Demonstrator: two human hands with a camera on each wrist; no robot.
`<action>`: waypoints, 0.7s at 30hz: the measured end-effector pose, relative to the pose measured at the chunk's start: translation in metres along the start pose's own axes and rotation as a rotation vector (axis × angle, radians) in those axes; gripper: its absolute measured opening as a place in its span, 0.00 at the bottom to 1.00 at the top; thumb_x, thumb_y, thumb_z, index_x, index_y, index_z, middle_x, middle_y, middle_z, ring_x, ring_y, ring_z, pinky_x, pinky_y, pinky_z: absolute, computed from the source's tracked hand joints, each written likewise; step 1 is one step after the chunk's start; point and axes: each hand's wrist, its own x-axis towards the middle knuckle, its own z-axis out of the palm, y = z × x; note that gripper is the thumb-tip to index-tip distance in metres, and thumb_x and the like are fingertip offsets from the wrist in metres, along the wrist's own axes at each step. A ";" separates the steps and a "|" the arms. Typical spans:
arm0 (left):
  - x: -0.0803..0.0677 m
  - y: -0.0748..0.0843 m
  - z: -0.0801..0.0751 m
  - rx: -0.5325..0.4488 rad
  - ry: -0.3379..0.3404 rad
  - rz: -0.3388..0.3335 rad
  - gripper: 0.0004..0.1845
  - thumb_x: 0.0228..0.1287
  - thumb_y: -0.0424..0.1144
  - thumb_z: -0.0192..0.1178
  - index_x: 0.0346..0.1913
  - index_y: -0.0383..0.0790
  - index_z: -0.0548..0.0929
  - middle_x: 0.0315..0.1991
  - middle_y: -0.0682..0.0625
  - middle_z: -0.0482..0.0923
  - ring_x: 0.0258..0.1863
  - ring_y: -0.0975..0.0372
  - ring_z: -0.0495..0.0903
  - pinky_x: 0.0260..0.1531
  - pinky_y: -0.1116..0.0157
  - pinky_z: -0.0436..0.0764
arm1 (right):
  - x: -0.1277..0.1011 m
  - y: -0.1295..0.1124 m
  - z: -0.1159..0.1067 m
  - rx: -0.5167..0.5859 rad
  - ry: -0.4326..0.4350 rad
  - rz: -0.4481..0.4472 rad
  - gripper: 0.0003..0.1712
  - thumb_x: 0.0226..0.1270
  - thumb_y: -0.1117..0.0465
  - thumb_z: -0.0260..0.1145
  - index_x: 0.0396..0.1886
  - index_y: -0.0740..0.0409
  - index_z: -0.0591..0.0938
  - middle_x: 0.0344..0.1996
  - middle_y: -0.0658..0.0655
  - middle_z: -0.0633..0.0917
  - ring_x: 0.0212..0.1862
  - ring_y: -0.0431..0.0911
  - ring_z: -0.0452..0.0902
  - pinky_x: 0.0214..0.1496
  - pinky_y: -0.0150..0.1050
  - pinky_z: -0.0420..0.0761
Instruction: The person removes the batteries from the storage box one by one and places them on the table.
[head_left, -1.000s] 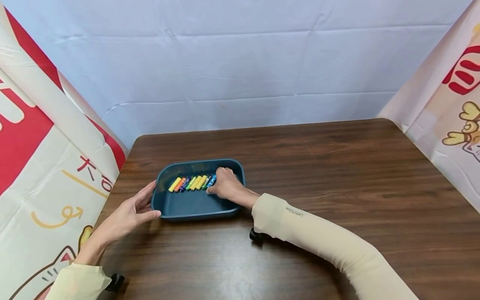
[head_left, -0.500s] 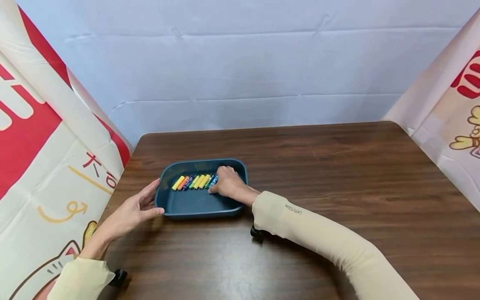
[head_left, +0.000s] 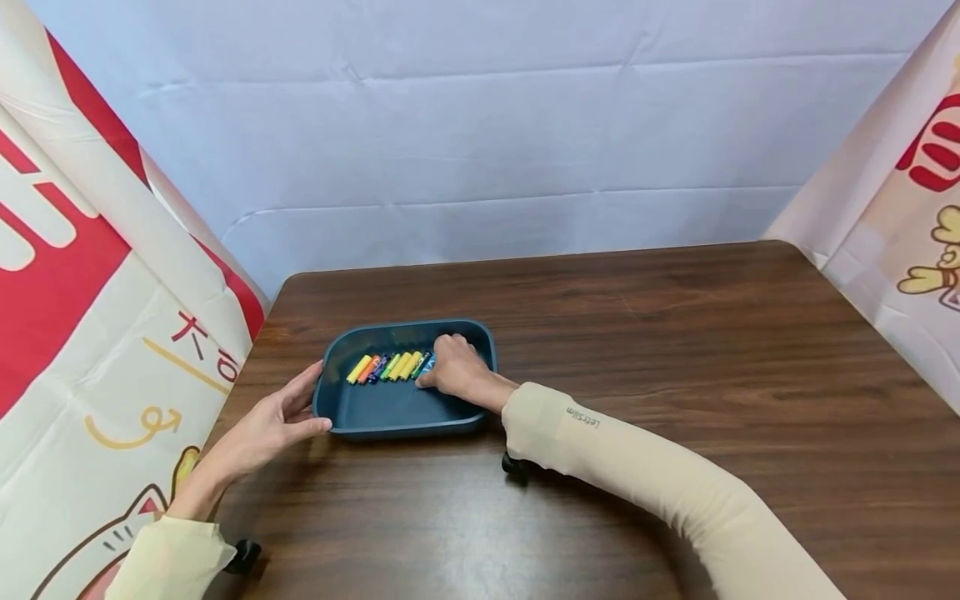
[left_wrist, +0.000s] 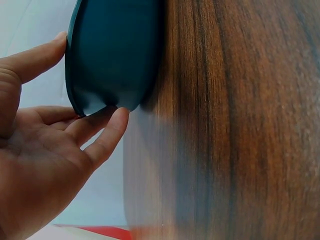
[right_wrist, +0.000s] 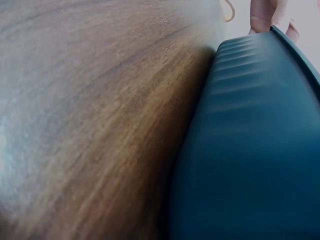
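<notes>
Blue tray (head_left: 390, 408) sits on the dark wood worktop (head_left: 675, 350), toward the worktop's left side and near its far-left corner; it's the reference for everything below.

Left hand (head_left: 266, 429) is at the tray's left end — thumb tip on the near-left corner of the rim, fingers extended up along the outside wall; the left wrist view shows the same: straight, relaxed fingers (left_wrist: 107, 132) touching the tray's (left_wrist: 112, 55) underside edge, nothing clamped; call it released, just resting against the tray.

Right hand (head_left: 456, 373) is inside the tray at its right half, knuckles up, fingers curled down onto the right end of a row of small coloured sticks (head_left: 386, 367); the row lies along the tray's far wall, sticks side by side — yellow, orange, purple, green, yellow, then a blue one right at the fingertips; fingertips touch that blue end stick, but the hand covers the contact; can't tell whether it's pinched or only pressed.

Right wrist view shows only the tray's outer wall (right_wrist: 250, 150) flat on the worktop, with fingertips of the other hand just visible past the tray's far rim.

Both forearms in pale beige sleeves (head_left: 637, 483); white cloth backdrop (head_left: 487, 133) behind the tray, printed red-and-cream banners (head_left: 82, 317) on both sides.
</notes>
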 end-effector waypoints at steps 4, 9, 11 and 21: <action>0.000 0.001 0.000 0.005 0.002 -0.003 0.51 0.70 0.43 0.69 0.84 0.41 0.45 0.81 0.33 0.49 0.75 0.36 0.59 0.60 0.50 0.75 | 0.001 -0.001 0.000 -0.042 -0.002 0.007 0.22 0.66 0.52 0.77 0.18 0.58 0.80 0.26 0.58 0.73 0.27 0.49 0.70 0.26 0.37 0.69; 0.001 0.000 0.000 0.009 0.006 0.009 0.51 0.70 0.42 0.69 0.84 0.41 0.45 0.81 0.33 0.49 0.75 0.36 0.59 0.61 0.49 0.74 | 0.001 -0.002 0.000 -0.076 0.004 -0.004 0.16 0.66 0.53 0.77 0.37 0.61 0.84 0.31 0.58 0.77 0.32 0.50 0.73 0.30 0.39 0.74; 0.001 0.000 0.000 0.008 0.003 0.013 0.51 0.70 0.42 0.69 0.84 0.41 0.45 0.81 0.33 0.48 0.75 0.36 0.59 0.61 0.49 0.74 | 0.002 -0.001 0.000 -0.083 0.007 -0.010 0.18 0.66 0.54 0.77 0.44 0.61 0.84 0.32 0.56 0.78 0.34 0.48 0.74 0.33 0.40 0.76; 0.000 -0.002 0.000 0.007 -0.002 0.019 0.51 0.71 0.41 0.68 0.84 0.39 0.45 0.81 0.33 0.48 0.75 0.36 0.60 0.60 0.51 0.75 | 0.003 0.001 -0.002 -0.031 -0.037 -0.007 0.22 0.68 0.57 0.75 0.58 0.61 0.84 0.42 0.56 0.84 0.33 0.46 0.78 0.36 0.37 0.79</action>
